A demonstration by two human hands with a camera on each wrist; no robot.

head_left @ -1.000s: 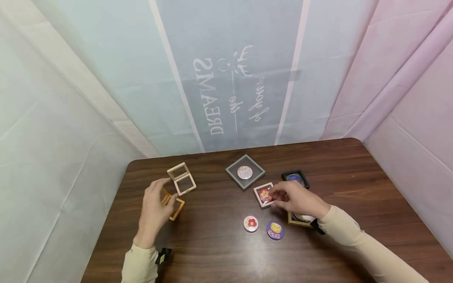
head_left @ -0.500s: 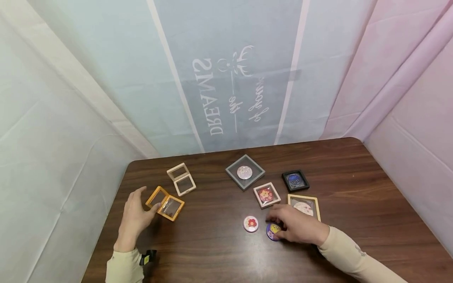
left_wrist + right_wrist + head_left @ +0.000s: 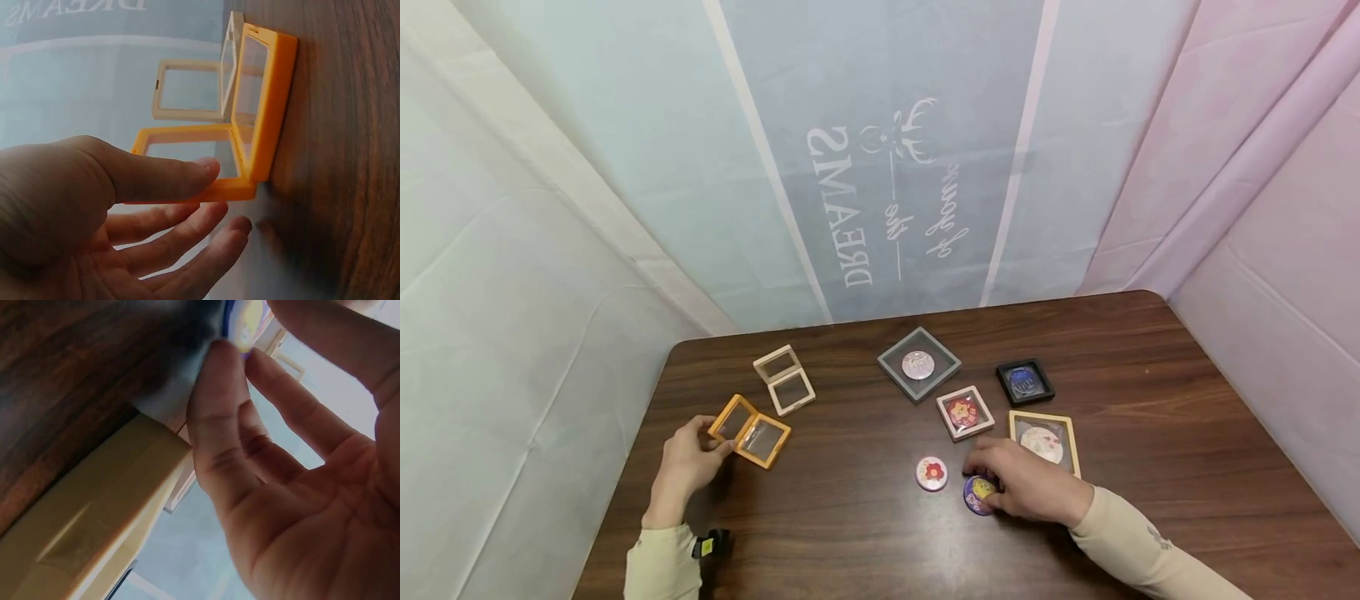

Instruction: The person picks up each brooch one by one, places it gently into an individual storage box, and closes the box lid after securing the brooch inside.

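Note:
My left hand [image 3: 682, 468] is at the raised half of an orange hinged frame case [image 3: 747, 427], which stands unfolded on the table. In the left wrist view the thumb lies over that half's rim, with the fingers curled behind it. My right hand [image 3: 1032, 482] holds the edges of a round purple badge [image 3: 977, 495] with a yellow figure, thumb on one side and fingertips on the other. Part of the badge is hidden by the hand. A white badge with a red flower [image 3: 932, 473] lies just left of it.
A cream frame case [image 3: 784, 380] stands unfolded behind the orange one. Closed cases with badges inside lie around: grey [image 3: 895, 360], pale pink [image 3: 952, 428], black [image 3: 1004, 382] and yellow [image 3: 1073, 442]. The brown table [image 3: 850, 533] meets hanging cloth at the back.
My right hand has come down from the pale pink case to the purple badge and grips it, shifting it slightly. The left hand has moved left and closed on the orange case's raised half.

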